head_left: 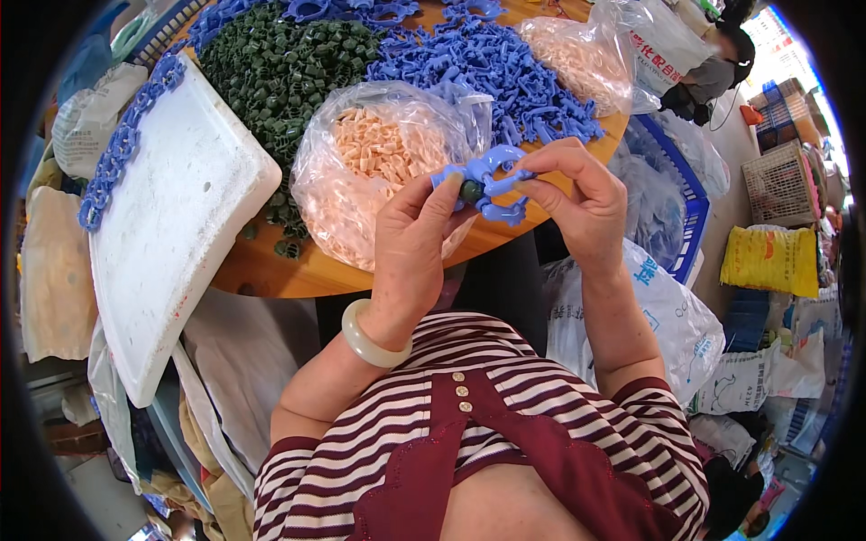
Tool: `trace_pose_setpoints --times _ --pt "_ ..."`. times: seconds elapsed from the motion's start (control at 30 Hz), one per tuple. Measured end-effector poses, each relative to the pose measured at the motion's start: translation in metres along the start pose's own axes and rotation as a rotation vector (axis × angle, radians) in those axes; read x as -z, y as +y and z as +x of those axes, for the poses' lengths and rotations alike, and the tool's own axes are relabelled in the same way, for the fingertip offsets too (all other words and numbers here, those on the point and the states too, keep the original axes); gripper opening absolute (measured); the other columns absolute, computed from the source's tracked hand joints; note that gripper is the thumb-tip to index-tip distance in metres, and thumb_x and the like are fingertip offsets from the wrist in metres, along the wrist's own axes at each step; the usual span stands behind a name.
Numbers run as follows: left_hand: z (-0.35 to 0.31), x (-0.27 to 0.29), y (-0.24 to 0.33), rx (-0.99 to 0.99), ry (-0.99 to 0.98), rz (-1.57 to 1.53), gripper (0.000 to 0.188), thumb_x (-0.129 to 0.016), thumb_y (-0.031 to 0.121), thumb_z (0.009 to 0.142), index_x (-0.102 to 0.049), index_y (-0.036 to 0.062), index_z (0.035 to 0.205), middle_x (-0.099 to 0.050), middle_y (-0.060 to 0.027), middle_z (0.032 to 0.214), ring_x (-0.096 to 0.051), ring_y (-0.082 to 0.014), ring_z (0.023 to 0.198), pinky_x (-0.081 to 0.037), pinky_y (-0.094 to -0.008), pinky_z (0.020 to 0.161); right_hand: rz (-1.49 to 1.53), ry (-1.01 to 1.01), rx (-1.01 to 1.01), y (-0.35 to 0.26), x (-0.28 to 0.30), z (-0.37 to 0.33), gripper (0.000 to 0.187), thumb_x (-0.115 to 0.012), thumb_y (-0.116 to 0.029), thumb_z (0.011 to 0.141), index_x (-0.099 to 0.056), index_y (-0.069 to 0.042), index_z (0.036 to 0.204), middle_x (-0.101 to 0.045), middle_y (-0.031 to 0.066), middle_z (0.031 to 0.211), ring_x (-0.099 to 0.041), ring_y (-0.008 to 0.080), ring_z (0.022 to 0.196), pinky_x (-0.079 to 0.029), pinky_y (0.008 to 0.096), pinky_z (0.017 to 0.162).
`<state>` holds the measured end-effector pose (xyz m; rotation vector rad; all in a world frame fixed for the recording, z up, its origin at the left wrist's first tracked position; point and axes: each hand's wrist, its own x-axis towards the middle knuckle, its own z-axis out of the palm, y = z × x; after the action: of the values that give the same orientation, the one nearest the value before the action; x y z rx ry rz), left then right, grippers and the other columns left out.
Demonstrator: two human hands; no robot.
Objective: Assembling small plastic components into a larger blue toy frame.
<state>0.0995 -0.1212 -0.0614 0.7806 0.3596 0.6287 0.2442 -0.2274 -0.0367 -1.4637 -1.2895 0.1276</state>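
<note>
While the left hand (408,230) pinched one end of a blue plastic piece (503,214), the right hand (591,194) pinched its opposite side.

Left thumb and fingers were pressed together on the piece beside a dark green part (471,190); right thumb and forefinger nearly met around its curved rim. It was held above the near side of the wooden table (271,275), just right of a clear bag (314,171) and nearer the body than a heap of blue parts (510,86).

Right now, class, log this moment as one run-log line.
left hand: pinches blue piece, left end | right hand: pinches same piece, right end | table: clear bag of peach pieces, green pile, blue pile
</note>
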Motion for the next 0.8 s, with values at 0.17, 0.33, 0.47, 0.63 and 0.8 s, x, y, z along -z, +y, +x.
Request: trace_pose_setpoints --times 0.17,0.33,0.47,0.63,0.8 --pt "-0.001 -0.002 0.000 -0.043 -0.003 0.065 0.022 -0.053 0.015 0.093 -0.059 -0.0041 0.103 -0.062 -0.0053 0.094 -0.059 -0.0089 0.086 -0.050 -0.0228 0.080 0.023 0.048 -0.116 -0.009 -0.003 -0.002 0.017 -0.066 0.008 0.076 -0.061 0.004 0.092 -0.061 0.0081 0.092 -0.057 0.0138 0.087 -0.045 0.0243 0.079" --pt "-0.002 -0.003 -0.001 -0.084 -0.013 0.125 0.022 -0.053 0.014 0.094 -0.059 -0.0037 0.105 -0.062 -0.0043 0.094 -0.058 -0.0076 0.085 -0.048 -0.0211 0.079 0.074 0.070 -0.178 -0.009 -0.005 -0.003 0.020 -0.066 0.007 0.077 -0.060 0.004 0.095 -0.061 0.0072 0.092 -0.057 0.0127 0.087 -0.045 0.0235 0.079" --pt "-0.004 -0.005 0.000 -0.105 -0.031 0.138 0.022 -0.053 0.014 0.093 -0.059 -0.0035 0.105 -0.063 -0.0037 0.094 -0.057 -0.0071 0.085 -0.047 -0.0210 0.079 0.042 0.107 -0.154 -0.010 -0.008 -0.005 0.021 -0.067 0.006 0.076 -0.060 0.003 0.095 -0.060 0.0068 0.092 -0.056 0.0131 0.087 -0.045 0.0234 0.078" --pt "-0.007 -0.007 -0.001 -0.123 -0.042 0.143 0.021 -0.052 0.013 0.094 -0.059 -0.0037 0.106 -0.062 -0.0037 0.093 -0.057 -0.0076 0.086 -0.047 -0.0218 0.080 -0.178 0.074 0.099 -0.005 -0.006 0.001 0.020 -0.068 0.004 0.075 -0.060 0.002 0.093 -0.059 0.0072 0.090 -0.054 0.0169 0.088 -0.042 0.0264 0.080" --pt "-0.007 -0.005 -0.003 -0.138 -0.045 0.121 0.021 -0.052 0.011 0.094 -0.059 -0.0037 0.106 -0.062 -0.0037 0.094 -0.057 -0.0077 0.086 -0.047 -0.0223 0.081 -0.216 -0.005 0.098 0.001 -0.005 0.005 0.018 -0.066 0.000 0.077 -0.058 0.000 0.093 -0.056 0.0099 0.101 -0.052 0.0196 0.095 -0.041 0.0298 0.085"
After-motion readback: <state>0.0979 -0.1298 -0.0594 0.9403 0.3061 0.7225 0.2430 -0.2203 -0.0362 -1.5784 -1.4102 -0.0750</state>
